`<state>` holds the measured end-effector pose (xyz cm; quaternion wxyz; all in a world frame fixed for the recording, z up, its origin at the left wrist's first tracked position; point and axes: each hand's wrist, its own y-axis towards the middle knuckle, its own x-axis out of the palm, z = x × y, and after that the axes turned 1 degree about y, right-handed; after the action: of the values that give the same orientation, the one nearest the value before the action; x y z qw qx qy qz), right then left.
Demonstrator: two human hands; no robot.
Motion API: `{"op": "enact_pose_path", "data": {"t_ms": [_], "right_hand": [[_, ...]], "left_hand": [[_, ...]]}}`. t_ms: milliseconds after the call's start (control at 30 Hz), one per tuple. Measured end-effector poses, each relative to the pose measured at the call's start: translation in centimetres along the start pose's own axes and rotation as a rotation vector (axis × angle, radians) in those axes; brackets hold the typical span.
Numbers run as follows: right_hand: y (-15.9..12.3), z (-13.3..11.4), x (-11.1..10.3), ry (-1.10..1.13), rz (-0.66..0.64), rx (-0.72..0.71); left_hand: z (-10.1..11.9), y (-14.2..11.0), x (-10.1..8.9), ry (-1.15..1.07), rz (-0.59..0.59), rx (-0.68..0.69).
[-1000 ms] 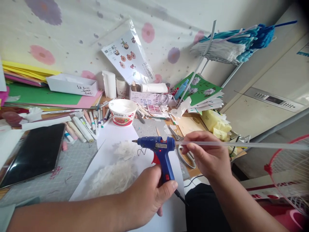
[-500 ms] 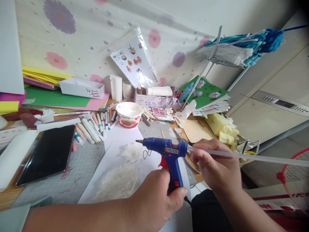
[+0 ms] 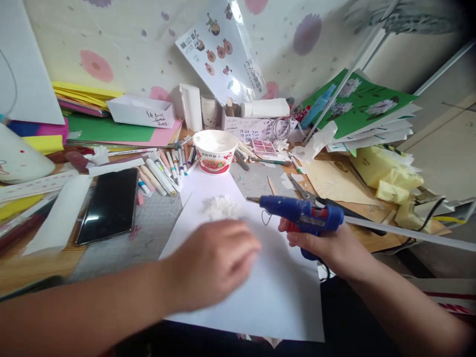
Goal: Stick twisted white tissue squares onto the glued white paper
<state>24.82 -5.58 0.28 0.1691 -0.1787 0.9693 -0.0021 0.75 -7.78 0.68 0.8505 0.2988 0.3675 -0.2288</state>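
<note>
A blue hot glue gun [image 3: 303, 210] is in my right hand [image 3: 340, 248], its nozzle pointing left. My fingers wrap round its handle near the red trigger. From its back end a long translucent glue stick [image 3: 405, 231] sticks out to the right. My left hand [image 3: 219, 260], blurred, is curled closed above a white paper sheet [image 3: 278, 305]; whatever its fingers hold, if anything, is hidden. Just beyond that hand a ruffled white flower [image 3: 222, 204] lies on the sheet. The larger pale cluster seen earlier does not show now.
A paper bowl [image 3: 214, 153] stands behind the flower, with several markers [image 3: 159, 178] to its left. A black tablet [image 3: 109, 206] lies on the grey cutting mat [image 3: 152, 223]. Scissors [image 3: 307, 193] lie beyond the glue gun, and a yellow tissue pack [image 3: 386, 168] sits at right.
The glue gun has passed from my left hand to my right, which was on the glue stick. My left hand has moved left, over the sheet. The view has tilted downward.
</note>
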Motion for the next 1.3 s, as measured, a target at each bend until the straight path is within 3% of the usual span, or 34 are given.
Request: {"op": "enact_pose_path", "data": {"t_ms": [67,167,267,400,600,900,1100,1300], "right_hand": [[0.5,0.2,-0.1,-0.211,-0.068,-0.075],[1.2,-0.3,0.9,-0.435,-0.185,-0.161],[1.7,-0.9,2.2,-0.555,-0.244,-0.153],[2.3,-0.8,3.0,-0.624,-0.307,-0.159],[2.9,0.1,3.2,-0.725,-0.335,-0.233],[3.4,0.3,2.7,-0.640,-0.367,-0.238],[3.5,0.2,2.6,-0.632,-0.378,-0.215],[3.4,0.2,2.6,-0.606,-0.397,-0.094]], "left_hand": [[-3.0,-0.8,-1.5,0.104,0.116,-0.013],[-6.4,-1.4,-2.5,0.227,0.047,-0.050],[-7.6,-1.8,-2.3,0.283,0.004,-0.069],[-7.8,-2.0,-1.7,0.255,0.063,-0.108],[-8.1,-2.3,-1.5,0.196,0.045,-0.198],[-8.2,-2.3,-1.8,0.199,0.030,-0.228],[-8.3,-2.5,-1.6,0.195,0.052,-0.254],[-8.1,-2.2,-1.7,0.204,0.050,-0.274]]}}
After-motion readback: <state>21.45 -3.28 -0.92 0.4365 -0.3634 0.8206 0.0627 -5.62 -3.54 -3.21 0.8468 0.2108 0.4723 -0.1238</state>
